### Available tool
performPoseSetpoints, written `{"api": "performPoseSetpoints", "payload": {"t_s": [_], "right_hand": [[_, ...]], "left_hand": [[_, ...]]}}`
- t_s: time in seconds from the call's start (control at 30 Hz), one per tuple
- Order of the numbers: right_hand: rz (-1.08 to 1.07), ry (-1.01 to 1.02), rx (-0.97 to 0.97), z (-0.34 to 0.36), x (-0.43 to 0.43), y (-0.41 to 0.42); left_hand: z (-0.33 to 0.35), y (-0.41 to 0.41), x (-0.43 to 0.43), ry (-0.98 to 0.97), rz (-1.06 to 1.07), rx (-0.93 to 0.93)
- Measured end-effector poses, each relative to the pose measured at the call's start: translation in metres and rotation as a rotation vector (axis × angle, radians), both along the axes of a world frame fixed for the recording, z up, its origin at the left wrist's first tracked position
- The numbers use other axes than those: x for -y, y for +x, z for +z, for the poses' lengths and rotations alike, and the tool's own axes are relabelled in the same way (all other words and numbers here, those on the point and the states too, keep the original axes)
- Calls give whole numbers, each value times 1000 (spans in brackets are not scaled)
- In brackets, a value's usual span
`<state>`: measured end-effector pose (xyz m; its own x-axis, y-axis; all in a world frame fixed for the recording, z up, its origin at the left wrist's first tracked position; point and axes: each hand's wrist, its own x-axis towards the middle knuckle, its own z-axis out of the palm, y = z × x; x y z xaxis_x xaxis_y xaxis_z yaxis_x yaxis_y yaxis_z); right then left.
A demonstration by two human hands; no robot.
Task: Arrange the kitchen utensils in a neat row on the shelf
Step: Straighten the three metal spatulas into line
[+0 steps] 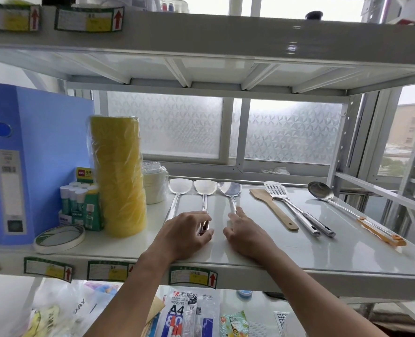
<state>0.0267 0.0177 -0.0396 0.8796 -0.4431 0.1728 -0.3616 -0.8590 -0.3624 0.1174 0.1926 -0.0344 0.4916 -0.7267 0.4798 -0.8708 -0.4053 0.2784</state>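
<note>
Utensils are lying across the white shelf (299,254), heads toward its back edge and handles pointing at the front edge. At the shelf's left end, a blue binder (19,161), glue sticks (80,203), a tall wrapped stack of yellow tape (119,176) and a flat tape roll (59,238) are sitting apart from them.

Three shiny steel spatulas are sitting side by side with their broad blades almost touching near the back edge. The first spatula (177,193) is angling its handle leftward under the left wrist. The left hand (189,233) is curling its fingers around the handle end of the second spatula (204,190) — the polished metal is showing between the fingers. The right hand (244,233) is resting on the shelf with fingers loosely bent, fingertips pinching the thin handle of the third spatula (230,192).

Further right, clear of the hands, a pale wooden spatula (272,207) is lying at a slant. Just beside it, a slotted steel turner (289,205) is lying next to another steel handle (323,224) — the two tubular handles are running parallel and almost touching. Toward the right edge, a steel ladle (323,192) with an orange-trimmed handle is slanting toward the front right corner.
</note>
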Motion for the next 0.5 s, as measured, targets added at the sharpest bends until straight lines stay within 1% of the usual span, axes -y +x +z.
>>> {"api": "performPoseSetpoints", "payload": {"t_s": [0.13,0.23,0.33,0.37,0.43,0.5], "right_hand": [[5,38,60,2,0,-3],[4,93,203,9,5,-7],[-85,102,343,18,29,-18],[-130,90,363,21,40,-23],[-216,64,342,27,63,-37],[-294,44,243,29,83,-51]], "left_hand": [[2,-2,0,-19,7,10],[2,-3,-1,-25,15,12],[2,-3,-3,-29,26,16],[2,-4,-3,-33,28,18],[3,-4,-3,-41,29,23],[2,-4,-2,-48,32,25]]}}
